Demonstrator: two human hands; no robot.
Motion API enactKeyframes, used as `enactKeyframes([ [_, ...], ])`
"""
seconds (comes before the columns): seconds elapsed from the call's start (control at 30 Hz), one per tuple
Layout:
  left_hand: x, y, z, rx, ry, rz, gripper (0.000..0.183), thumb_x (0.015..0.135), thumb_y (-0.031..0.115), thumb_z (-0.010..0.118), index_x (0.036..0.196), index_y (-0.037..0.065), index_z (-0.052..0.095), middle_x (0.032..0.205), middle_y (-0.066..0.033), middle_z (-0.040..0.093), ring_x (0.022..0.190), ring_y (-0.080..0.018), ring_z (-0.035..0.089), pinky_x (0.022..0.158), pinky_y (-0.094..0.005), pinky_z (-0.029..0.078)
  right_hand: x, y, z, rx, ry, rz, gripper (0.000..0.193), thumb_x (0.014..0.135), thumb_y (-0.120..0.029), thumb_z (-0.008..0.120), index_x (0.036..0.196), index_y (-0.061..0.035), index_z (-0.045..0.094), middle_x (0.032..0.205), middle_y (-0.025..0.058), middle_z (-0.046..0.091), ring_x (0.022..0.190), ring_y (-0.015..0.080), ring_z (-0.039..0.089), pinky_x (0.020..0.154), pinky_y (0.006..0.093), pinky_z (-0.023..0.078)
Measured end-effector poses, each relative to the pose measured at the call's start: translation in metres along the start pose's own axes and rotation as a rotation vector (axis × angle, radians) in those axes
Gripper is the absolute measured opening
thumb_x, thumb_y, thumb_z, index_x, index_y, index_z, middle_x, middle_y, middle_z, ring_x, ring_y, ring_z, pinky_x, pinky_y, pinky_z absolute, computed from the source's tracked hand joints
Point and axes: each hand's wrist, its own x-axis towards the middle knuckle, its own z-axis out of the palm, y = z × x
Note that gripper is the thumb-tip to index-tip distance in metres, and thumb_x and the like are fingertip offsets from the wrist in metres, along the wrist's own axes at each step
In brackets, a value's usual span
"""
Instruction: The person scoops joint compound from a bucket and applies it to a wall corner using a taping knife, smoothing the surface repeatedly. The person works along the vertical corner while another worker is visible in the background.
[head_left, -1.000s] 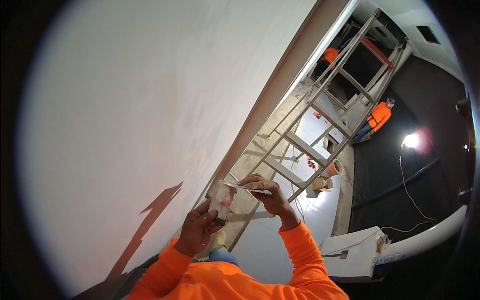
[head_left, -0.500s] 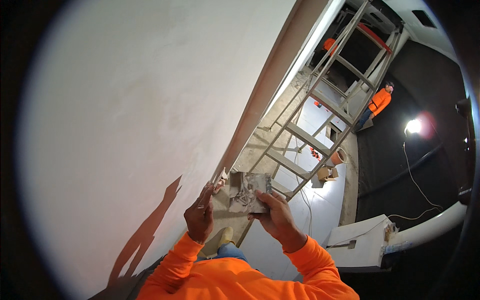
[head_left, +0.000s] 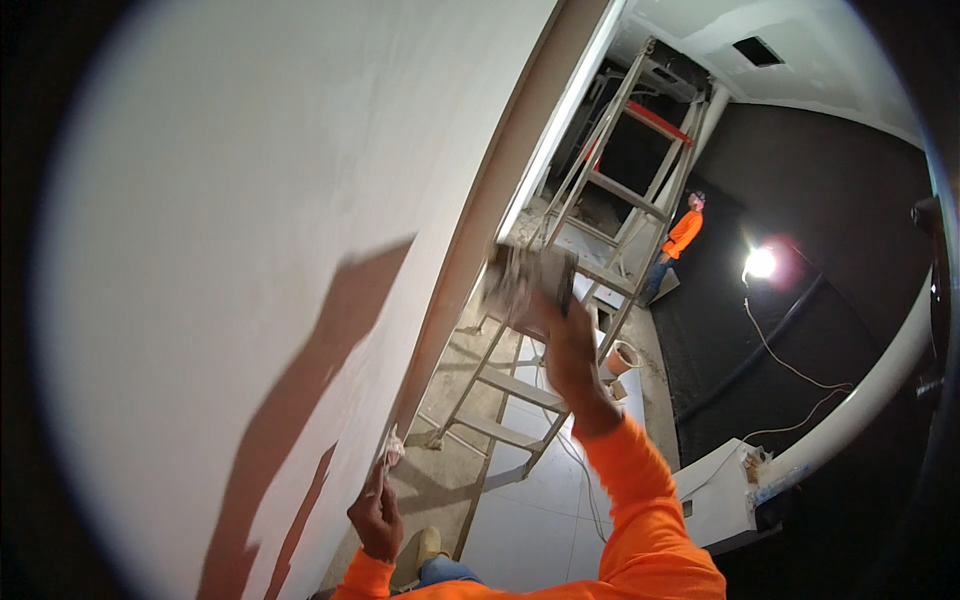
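Note:
Raised well in front of me, my right hand (head_left: pixel 565 345) grips a flat, square-looking plate (head_left: pixel 525 285) smeared with grey and white. Motion blurs both, and the plate's handle, if any, is hidden. Lower down, my left hand (head_left: pixel 378 520) is close beside the edge of the pale wall (head_left: pixel 250 180), its fingers pressed together and pointing up. A small pinkish-white lump (head_left: pixel 394 446) shows just past its fingertips; whether the hand holds it or it sits at the wall's edge is unclear. Shadows of my arms and the plate fall on the wall.
A stepladder (head_left: pixel 520 388) stands ahead, partly behind my right hand. Beyond it are an orange bucket (head_left: pixel 624 357) and a person in an orange top (head_left: pixel 684 235). A bright lamp (head_left: pixel 760 262) trails a cable at right, above a white pipe (head_left: pixel 850 410) and white box (head_left: pixel 718 500).
My right hand has swung up and forward with the plate, away from my left hand. The left hand now appears lower. The whole view has shifted, with ladder and lamp farther left.

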Motion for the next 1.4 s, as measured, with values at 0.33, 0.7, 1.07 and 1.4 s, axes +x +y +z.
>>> enactKeyframes([
  [0.33,-0.005,-0.008,0.002,-0.008,-0.056,-0.104,0.036,0.106,0.012,0.056,0.134,-0.009,0.064,0.113,-0.0295,0.074,0.093,-0.037,0.077,0.078,-0.0383,0.059,0.231,0.003,-0.001,-1.778,0.283,-1.029,0.054,0.094,-0.016,0.066,0.147,-0.0146,0.057,0.139,0.0065,0.062,0.115,0.0269,0.059,0.094,0.0448,0.048],
  [0.7,-0.001,-0.009,-0.007,-0.035,-0.022,-0.098,0.035,0.104,0.008,0.057,0.132,-0.012,0.064,0.114,-0.03,0.074,0.094,-0.0349,0.078,0.078,-0.0386,0.059,0.201,0.017,0.019,-1.942,0.21,-0.947,0.052,0.093,-0.019,0.062,0.145,-0.017,0.06,0.139,0.005,0.062,0.116,0.0237,0.058,0.092,0.0413,0.047],
  [1.07,0.002,-0.01,-0.004,-0.048,-0.006,-0.086,0.035,0.105,0.01,0.056,0.13,-0.012,0.065,0.113,-0.0295,0.074,0.097,-0.0375,0.077,0.081,-0.0397,0.058,0.204,0.008,0.022,-1.965,0.176,-0.931,0.051,0.093,-0.018,0.062,0.144,-0.0165,0.06,0.136,0.0051,0.063,0.11,0.0245,0.061,0.089,0.0425,0.048],
  [1.4,0.003,-0.018,-0.002,-0.037,0.002,-0.065,0.034,0.104,0.008,0.057,0.13,-0.013,0.065,0.114,-0.0299,0.074,0.097,-0.0382,0.077,0.081,-0.0403,0.058,0.211,0.019,0.022,-1.982,0.149,-0.954,0.054,0.095,-0.02,0.063,0.148,-0.0167,0.057,0.133,0.0039,0.063,0.114,0.0228,0.059,0.093,0.0431,0.047],
])
